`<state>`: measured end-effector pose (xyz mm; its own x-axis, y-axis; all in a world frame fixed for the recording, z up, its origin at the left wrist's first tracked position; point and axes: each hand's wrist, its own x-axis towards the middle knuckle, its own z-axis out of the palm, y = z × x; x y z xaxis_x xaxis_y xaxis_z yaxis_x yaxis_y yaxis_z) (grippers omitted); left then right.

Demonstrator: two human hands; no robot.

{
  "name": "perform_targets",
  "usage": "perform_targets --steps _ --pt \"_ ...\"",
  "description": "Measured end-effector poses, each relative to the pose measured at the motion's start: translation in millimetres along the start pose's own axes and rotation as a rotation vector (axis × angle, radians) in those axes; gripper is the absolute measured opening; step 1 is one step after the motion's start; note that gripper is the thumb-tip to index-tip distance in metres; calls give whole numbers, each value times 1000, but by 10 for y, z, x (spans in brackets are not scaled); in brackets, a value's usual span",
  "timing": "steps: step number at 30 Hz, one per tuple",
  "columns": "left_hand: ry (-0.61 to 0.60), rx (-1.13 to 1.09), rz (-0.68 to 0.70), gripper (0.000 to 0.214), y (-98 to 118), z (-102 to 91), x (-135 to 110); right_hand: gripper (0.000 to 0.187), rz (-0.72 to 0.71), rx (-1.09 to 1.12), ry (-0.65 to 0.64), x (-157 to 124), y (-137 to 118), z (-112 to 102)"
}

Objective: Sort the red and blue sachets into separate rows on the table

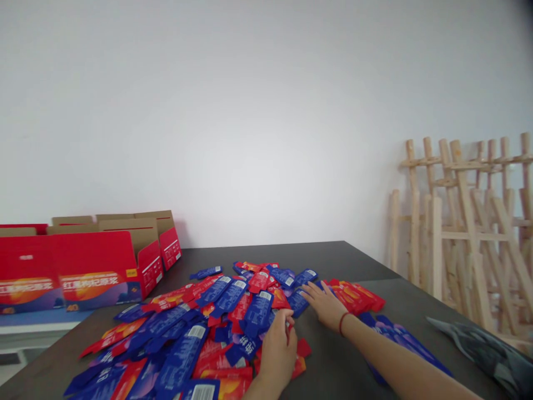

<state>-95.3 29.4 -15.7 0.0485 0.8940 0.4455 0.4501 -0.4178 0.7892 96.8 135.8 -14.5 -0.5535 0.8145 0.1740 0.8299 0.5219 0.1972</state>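
A loose pile of blue sachets [182, 355] and red sachets [216, 355] covers the middle and left of the dark table. At the pile's right front, my left hand [278, 350] is closed with its fingers curled; a bit of red shows between thumb and fingers, apparently a red sachet mostly hidden by the hand. My right hand [327, 305] is open, palm down with fingers spread. Its fingertips reach the edge of a blue sachet [298, 303]. Close beside it lies an overlapping row of red sachets [358, 297], and nearer me a row of blue sachets [410, 341], partly behind my forearm.
Open red cartons [97, 261] stand at the left on a lower surface. Crumpled dark plastic [487, 350] lies at the table's right edge. Wooden frames [462, 233] lean by the white wall at the right. The dark tabletop [308, 255] runs back to the wall.
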Motion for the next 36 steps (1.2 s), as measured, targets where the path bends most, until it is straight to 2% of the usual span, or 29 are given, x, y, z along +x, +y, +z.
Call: perform_targets --steps 4,7,11,16,19,23,28,31,34,36 --pt "-6 5 -15 31 10 -16 -1 49 -45 72 -19 249 -196 -60" --pt "-7 2 -6 31 14 -23 -5 45 -29 96 -32 276 -228 -77" --pt "-4 -9 15 32 11 -14 -6 45 -2 127 -42 78 -231 -140" --pt "33 -21 71 31 -4 3 10 34 53 186 -61 -304 -307 -362" --pt "32 -18 89 36 -28 17 17 30 147 240 -61 -488 -360 -509" --pt "-45 47 74 43 -77 37 11 31 326 361 -42 -623 -371 -613" --pt "-98 139 19 43 -109 21 12 38 482 664 -129 -691 -441 -523" --pt "-84 55 -33 47 -89 0 28 37 506 851 -163 -737 -612 -382" --pt "-73 -57 -102 61 -80 3 62 30 494 1078 -147 -773 -760 -260" --pt "-47 -112 -130 65 -93 25 96 28 468 1061 -154 -766 -761 -243"
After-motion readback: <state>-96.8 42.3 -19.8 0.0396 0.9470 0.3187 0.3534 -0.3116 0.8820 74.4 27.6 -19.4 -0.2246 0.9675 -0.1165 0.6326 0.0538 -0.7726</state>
